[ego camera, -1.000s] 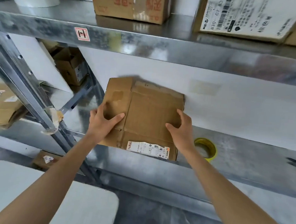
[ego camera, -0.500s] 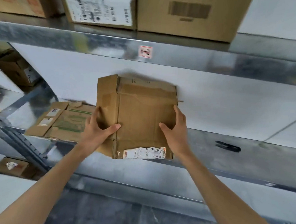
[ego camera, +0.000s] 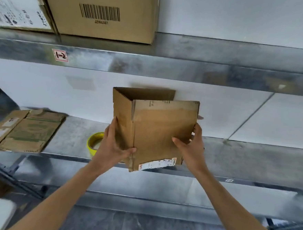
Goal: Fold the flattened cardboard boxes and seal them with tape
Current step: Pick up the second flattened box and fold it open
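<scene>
At the shelf (ego camera: 251, 157), half-opened cardboard box (ego camera: 162, 133)

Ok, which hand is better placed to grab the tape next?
Probably the left hand: the tape lies on the shelf beside it; the right hand holds the box on the far side.
</scene>
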